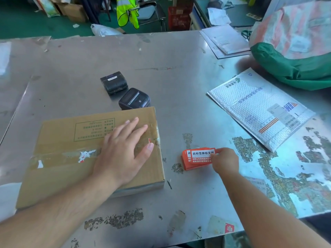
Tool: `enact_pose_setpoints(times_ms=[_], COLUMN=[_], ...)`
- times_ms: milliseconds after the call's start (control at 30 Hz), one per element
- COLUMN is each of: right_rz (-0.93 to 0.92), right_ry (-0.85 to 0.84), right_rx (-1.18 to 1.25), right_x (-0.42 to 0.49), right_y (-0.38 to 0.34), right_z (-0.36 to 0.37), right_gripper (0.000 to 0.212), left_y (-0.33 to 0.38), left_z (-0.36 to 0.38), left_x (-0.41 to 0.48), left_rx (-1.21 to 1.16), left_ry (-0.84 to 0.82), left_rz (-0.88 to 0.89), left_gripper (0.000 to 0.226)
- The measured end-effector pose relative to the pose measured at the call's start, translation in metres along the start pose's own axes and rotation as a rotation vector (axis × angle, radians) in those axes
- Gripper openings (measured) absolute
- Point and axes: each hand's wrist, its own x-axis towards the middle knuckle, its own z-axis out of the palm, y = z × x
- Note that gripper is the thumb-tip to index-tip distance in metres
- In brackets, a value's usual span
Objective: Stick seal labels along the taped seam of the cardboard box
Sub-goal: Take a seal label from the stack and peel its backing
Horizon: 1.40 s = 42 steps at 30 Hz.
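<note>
From the head camera: my left hand [123,151] lies spread flat, fingers straight, on top of the cardboard box [62,169]. My palm covers part of the taped seam [53,156], and torn red-and-white label scraps [86,155] show just left of it. My right hand [225,161], fingers curled, pinches the edge of the top label on the orange label stack [197,158]. The stack rests on the metal table [179,77] between my hands, just right of the box. Two small black printers [114,83] sit beyond my left fingertips. A white bubble mailer [259,108] lies beyond my right hand.
</note>
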Motion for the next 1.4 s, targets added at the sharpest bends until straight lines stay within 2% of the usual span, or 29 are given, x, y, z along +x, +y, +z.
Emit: enact_pose_setpoints(times_ms=[200,300,467,567,667,733,833,933,1033,1100,1167,1267,1400], right_rz=[0.024,0.026,-0.076,-0.101,-0.139,-0.177,-0.258,-0.323,-0.352,-0.360,-0.377,-0.428,-0.528], right_ry=[0.019,0.022,0.069,0.047,-0.013,-0.090,-0.260,-0.424,-0.526,-0.562,-0.581,-0.550,-0.369], right_rx=[0.042,0.160,0.390,0.573,0.737,0.873,1.001,0.992,0.958,0.942,0.912,0.818,0.577], right_x=[-0.008,-0.017,-0.038,-0.055,-0.076,-0.091,-0.114,-0.136,-0.153,-0.161,-0.168,-0.180,-0.191], right_y=[-0.006,-0.021,-0.052,-0.069,-0.087,-0.101,-0.122,-0.141,-0.154,-0.161,-0.167,-0.179,-0.192], right_z=[0.001,-0.002,-0.013,-0.022,-0.028,-0.031,-0.031,-0.022,-0.005,0.006,0.017,0.028,0.035], right_gripper=[0.023,0.017,0.013,0.015,0.009,0.007,0.011,0.011,0.005,0.007,0.008,0.004,0.013], left_y=[-0.001,-0.003,-0.005,-0.009,-0.011,-0.011,-0.017,-0.030,-0.047,-0.059,-0.070,-0.083,-0.101], left_z=[0.001,0.002,0.001,0.000,-0.007,-0.017,-0.033,-0.049,-0.067,-0.075,-0.080,-0.082,-0.081], left_x=[0.000,0.001,0.003,0.002,0.002,0.003,0.005,0.001,-0.012,-0.022,-0.033,-0.043,-0.051], left_rx=[-0.010,-0.049,-0.204,-0.352,-0.674,-0.870,-1.023,-1.133,-1.222,-1.238,-1.233,-1.216,-1.154], left_ry=[0.005,0.011,0.056,0.084,0.098,0.090,0.061,0.057,0.040,0.005,0.003,0.051,0.089], left_rz=[0.010,0.009,-0.010,-0.031,-0.111,-0.185,-0.245,-0.302,-0.351,-0.367,-0.392,-0.446,-0.481], left_gripper=[0.066,0.064,0.061,0.058,0.051,0.042,0.038,0.051,0.053,0.049,0.033,0.013,0.015])
